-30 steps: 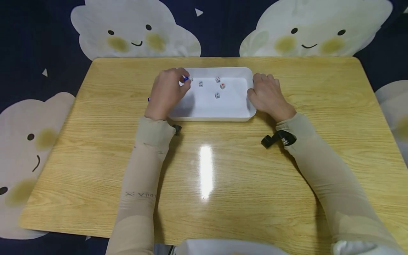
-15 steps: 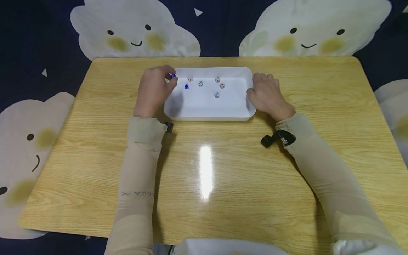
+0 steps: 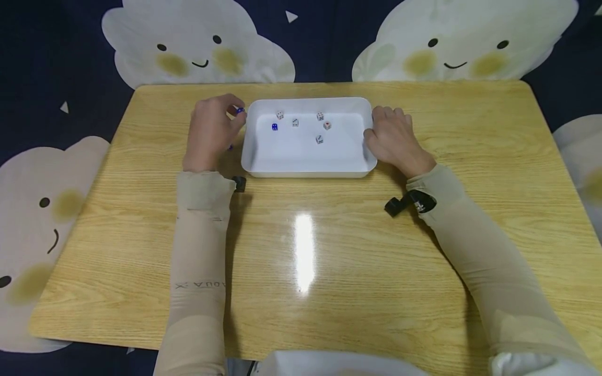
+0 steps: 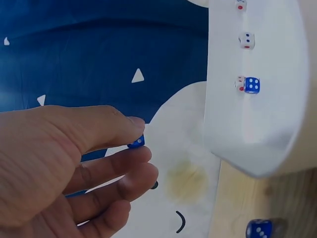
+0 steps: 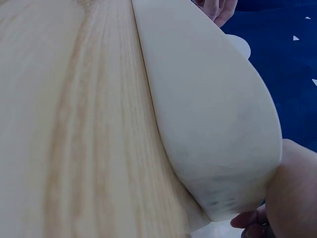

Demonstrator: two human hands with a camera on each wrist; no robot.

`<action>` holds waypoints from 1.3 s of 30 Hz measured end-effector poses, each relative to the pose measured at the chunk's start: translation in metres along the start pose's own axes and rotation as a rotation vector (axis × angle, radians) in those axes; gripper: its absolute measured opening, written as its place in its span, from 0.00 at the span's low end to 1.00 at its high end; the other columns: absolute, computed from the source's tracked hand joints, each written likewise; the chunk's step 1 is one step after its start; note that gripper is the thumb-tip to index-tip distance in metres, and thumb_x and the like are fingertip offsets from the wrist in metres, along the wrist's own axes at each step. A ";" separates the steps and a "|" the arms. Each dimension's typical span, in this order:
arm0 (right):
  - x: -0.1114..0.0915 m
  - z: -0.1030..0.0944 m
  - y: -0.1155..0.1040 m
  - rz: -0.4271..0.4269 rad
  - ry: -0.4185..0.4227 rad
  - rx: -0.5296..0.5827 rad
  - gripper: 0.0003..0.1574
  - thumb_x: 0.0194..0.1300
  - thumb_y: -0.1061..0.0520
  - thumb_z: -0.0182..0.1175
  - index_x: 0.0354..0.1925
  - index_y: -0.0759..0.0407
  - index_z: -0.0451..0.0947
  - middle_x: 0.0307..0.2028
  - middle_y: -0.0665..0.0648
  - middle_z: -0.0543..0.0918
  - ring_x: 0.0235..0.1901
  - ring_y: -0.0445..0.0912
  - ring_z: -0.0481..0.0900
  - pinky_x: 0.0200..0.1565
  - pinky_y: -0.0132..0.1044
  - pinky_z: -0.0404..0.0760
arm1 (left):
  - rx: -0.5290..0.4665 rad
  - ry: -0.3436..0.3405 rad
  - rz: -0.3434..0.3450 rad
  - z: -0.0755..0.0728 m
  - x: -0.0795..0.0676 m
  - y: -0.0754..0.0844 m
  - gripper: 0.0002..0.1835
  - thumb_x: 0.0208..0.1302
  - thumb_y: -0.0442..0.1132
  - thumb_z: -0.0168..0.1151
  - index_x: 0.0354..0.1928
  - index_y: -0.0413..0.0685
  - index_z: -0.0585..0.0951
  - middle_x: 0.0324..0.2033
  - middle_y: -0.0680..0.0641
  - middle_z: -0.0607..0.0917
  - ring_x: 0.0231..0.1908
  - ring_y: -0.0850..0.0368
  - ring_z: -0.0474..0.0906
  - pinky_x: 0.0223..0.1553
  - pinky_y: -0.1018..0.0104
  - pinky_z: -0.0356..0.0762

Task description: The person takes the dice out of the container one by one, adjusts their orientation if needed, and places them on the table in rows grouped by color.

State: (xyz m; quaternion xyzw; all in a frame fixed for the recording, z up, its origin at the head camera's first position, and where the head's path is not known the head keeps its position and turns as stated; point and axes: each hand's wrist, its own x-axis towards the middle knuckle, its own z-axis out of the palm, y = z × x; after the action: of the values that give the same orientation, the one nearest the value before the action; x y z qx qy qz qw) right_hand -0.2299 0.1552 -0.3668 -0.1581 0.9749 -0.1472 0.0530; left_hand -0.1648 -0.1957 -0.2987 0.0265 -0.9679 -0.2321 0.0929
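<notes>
My left hand (image 3: 210, 133) pinches a blue die (image 4: 136, 142) between thumb and forefinger, just outside the tray's left end. Several white dice (image 3: 295, 122) and one blue die (image 3: 275, 127) lie in the white rectangular tray (image 3: 305, 175). On the table by the left hand is another blue die (image 4: 259, 229), partly hidden in the head view. At the tray's right end, my right hand (image 3: 395, 140) grips the rim; some of its fingers are hidden in the right wrist view.
The wooden table (image 3: 301, 313) extends around the tray on all sides. A white container (image 3: 338, 363) shows at the bottom edge, in front of the table. Dark blue cloth with pale cloud faces (image 3: 197, 42) hangs beyond the table.
My left hand has moved left from over the tray to beyond its left end, carrying the blue die. The blue die in the tray has come into view. My right hand stays put.
</notes>
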 end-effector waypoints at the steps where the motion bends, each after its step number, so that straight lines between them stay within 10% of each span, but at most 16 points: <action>1: 0.000 0.000 0.000 0.000 0.000 0.001 0.24 0.74 0.53 0.36 0.52 0.70 0.67 0.44 0.67 0.72 0.45 0.64 0.65 0.46 0.53 0.61 | -0.004 -0.001 0.003 0.000 0.000 -0.002 0.16 0.74 0.39 0.57 0.56 0.43 0.86 0.49 0.37 0.90 0.43 0.41 0.86 0.44 0.53 0.80; 23: 0.002 -0.001 0.000 0.013 -0.018 0.000 0.25 0.74 0.52 0.35 0.55 0.70 0.66 0.46 0.67 0.72 0.47 0.65 0.64 0.48 0.54 0.60 | -0.019 -0.127 -0.111 -0.014 -0.003 -0.044 0.18 0.74 0.39 0.54 0.58 0.43 0.85 0.54 0.34 0.88 0.56 0.38 0.81 0.58 0.45 0.78; 39: 0.002 -0.001 0.000 0.017 -0.025 0.000 0.26 0.74 0.52 0.35 0.56 0.70 0.66 0.47 0.68 0.72 0.48 0.65 0.64 0.49 0.55 0.61 | 0.024 -0.253 -0.225 -0.018 -0.004 -0.061 0.17 0.73 0.43 0.62 0.58 0.44 0.85 0.55 0.35 0.87 0.52 0.43 0.81 0.49 0.51 0.79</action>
State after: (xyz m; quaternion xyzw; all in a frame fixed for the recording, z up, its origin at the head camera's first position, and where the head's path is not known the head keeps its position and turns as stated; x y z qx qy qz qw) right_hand -0.2321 0.1544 -0.3656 -0.1514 0.9756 -0.1448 0.0664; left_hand -0.1566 -0.2578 -0.3115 0.1066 -0.9655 -0.2308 -0.0566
